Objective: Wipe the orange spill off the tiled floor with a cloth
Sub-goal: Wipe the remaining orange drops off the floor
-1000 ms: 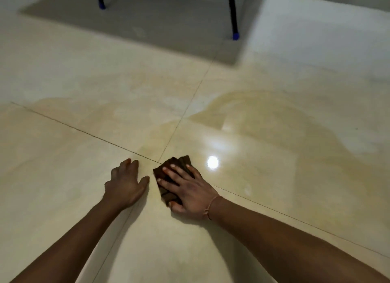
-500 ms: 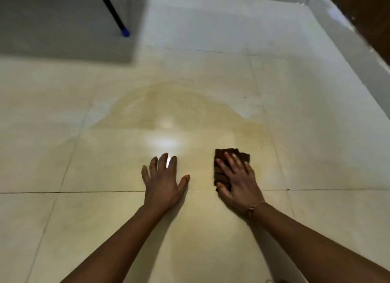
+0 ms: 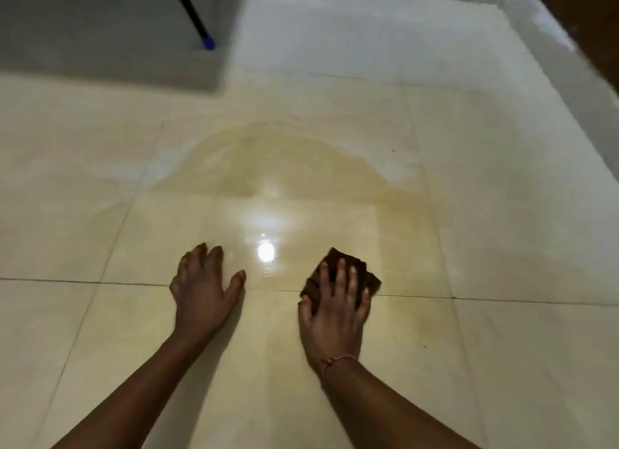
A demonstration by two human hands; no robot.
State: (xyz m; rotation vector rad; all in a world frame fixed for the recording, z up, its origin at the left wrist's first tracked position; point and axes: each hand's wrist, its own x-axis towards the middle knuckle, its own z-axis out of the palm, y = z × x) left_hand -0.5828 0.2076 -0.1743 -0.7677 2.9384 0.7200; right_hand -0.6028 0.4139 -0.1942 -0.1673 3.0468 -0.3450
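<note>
Right hand presses flat, fingers straight, on folded brown cloth at a grout line, near edge of orange spill on tiled floor; left hand flat beside, holding nothing.

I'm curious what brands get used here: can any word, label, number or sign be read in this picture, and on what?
None: no writing shows on the brown cloth under the right hand, the tiled floor, the blue-tipped leg or the wrist thread.

Folded brown cloth flat beside orange spill.
</note>
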